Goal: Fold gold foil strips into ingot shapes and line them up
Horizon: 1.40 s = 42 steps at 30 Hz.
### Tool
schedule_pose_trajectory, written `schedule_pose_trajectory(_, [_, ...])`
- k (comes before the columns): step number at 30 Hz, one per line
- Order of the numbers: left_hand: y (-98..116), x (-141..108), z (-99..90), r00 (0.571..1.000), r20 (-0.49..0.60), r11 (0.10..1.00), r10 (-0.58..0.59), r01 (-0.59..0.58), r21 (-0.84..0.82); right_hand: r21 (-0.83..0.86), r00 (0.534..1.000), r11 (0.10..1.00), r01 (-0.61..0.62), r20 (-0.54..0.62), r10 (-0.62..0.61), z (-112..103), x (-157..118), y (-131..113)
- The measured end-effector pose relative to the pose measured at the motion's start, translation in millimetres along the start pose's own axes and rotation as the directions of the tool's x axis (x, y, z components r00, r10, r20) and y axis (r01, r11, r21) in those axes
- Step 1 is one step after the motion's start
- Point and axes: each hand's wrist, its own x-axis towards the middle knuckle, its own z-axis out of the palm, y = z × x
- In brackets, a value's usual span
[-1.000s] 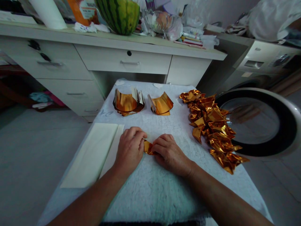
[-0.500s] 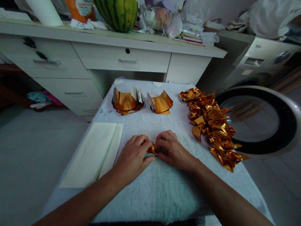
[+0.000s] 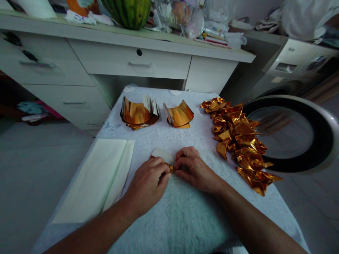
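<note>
Between my hands lies a sheet of gold foil paper point(image 3: 163, 154), its pale back facing up and its near edge folded over to show gold. My left hand point(image 3: 149, 181) pinches the folded edge on the left. With bent fingers, my right hand point(image 3: 194, 169) grips the same edge on the right. Both hands rest low over the cloth-covered table point(image 3: 182, 218), and the fingers hide part of the sheet. Beyond them stand two curved stacks of gold foil paper, a larger one point(image 3: 137, 112) and a smaller one point(image 3: 180, 114).
Folded gold foil pieces point(image 3: 238, 137) are heaped along the table's right side, near an open washing machine door point(image 3: 323, 134). A folded cream paper point(image 3: 90, 180) lies at the left. Behind the table, a white counter point(image 3: 159, 44) carries a watermelon point(image 3: 128, 12) and plastic bags.
My left hand has shifted slightly left and down, and its fingers have closed on the edge. More of the sheet's pale back now shows. The view has tilted slightly.
</note>
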Motion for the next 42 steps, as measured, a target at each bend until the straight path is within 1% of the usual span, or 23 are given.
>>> schedule_pose_trajectory(5, [2.9, 0.0, -0.3, 0.999, -0.051, 0.999, -0.009, 0.011, 0.031, -0.030, 1.000, 0.999, -0.028, -0.003, 0.028, 2.4, 1.4, -2.3])
schedule_pose_trajectory(15, [0.2, 1.5, 8.6, 0.987, -0.158, 0.997, 0.003, 0.009, 0.079, -0.082, 0.991, 0.989, -0.126, -0.043, 0.123, 6.0, 2.7, -6.3])
schedule_pose_trajectory(22, [-0.5, 0.1, 8.5, 0.985, -0.173, 0.985, -0.006, 0.035, 0.169, -0.098, 0.988, 0.984, -0.146, -0.062, 0.141, 7.8, 3.7, -8.7])
schedule_pose_trajectory(28, [-1.2, 1.9, 7.7, 0.992, -0.120, 0.986, -0.043, 0.061, 0.154, -0.093, 0.981, 0.978, -0.187, -0.078, 0.180, 10.7, 5.2, -10.7])
schedule_pose_trajectory(31, [-2.4, 2.6, 8.6, 0.994, -0.098, 0.984, -0.052, 0.068, 0.164, -0.097, 0.980, 0.977, -0.187, -0.093, 0.178, 12.1, 4.8, -10.0])
schedule_pose_trajectory(34, [-3.2, 2.2, 9.7, 0.993, -0.109, 0.978, -0.040, 0.062, 0.201, -0.105, 0.980, 0.978, -0.179, -0.107, 0.167, 13.7, 3.9, -8.9])
schedule_pose_trajectory(38, [-2.1, 1.9, 9.7, 0.988, -0.150, 0.971, -0.030, 0.064, 0.230, -0.111, 0.979, 0.977, -0.184, -0.114, 0.172, 15.2, 3.7, -8.5])
schedule_pose_trajectory(42, [-0.2, 1.8, 8.4, 0.990, -0.140, 0.976, -0.027, 0.057, 0.212, -0.119, 0.976, 0.973, -0.197, -0.120, 0.183, 15.6, 4.4, -8.8])
